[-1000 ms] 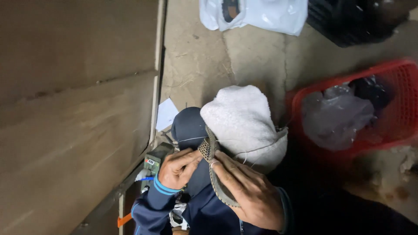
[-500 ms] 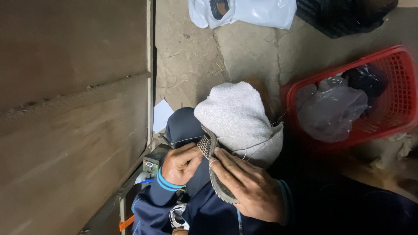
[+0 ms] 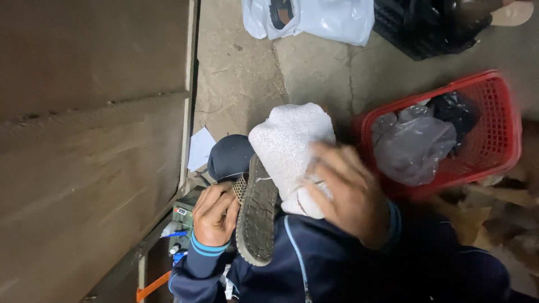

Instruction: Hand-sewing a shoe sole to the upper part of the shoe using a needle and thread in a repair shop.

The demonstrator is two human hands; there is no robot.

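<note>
Wood fills the left side: broad brown boards point(image 3: 90, 140) with a rough, grainy face, edged by a pale strip. At their foot lies a white scrap of paper point(image 3: 200, 148) on the cracked concrete floor point(image 3: 241, 73). Lower down, a green box-like device point(image 3: 184, 216) sits beside small blue and white bits and an orange strap point(image 3: 152, 286).

Just right of that, the left hand point(image 3: 214, 216), in a dark sleeve with blue cuff stripes, has its fingers curled closed around the heel end of a sandal point(image 3: 257, 216). The sandal is held on the person's lap, sole turned up; the sole is dark grey, long and oval, with a ribbed, knobbly tread and a woven patch by the hand. Behind it is a rounded dark blue shape point(image 3: 230, 157), and over the knee lies a white towel point(image 3: 289, 148), thick and nubbly.

The right hand point(image 3: 348, 196) is blurred over the towel's lower edge, fingers spread; whether it grips the cloth I cannot tell.

Farther right, a red plastic basket point(image 3: 494, 134) with mesh walls holds a crumpled grey plastic bag point(image 3: 412, 146) and a black one point(image 3: 457, 109). At the top, a white plastic bag point(image 3: 325, 19) has something dark inside, next to a black crate point(image 3: 426, 28).
</note>
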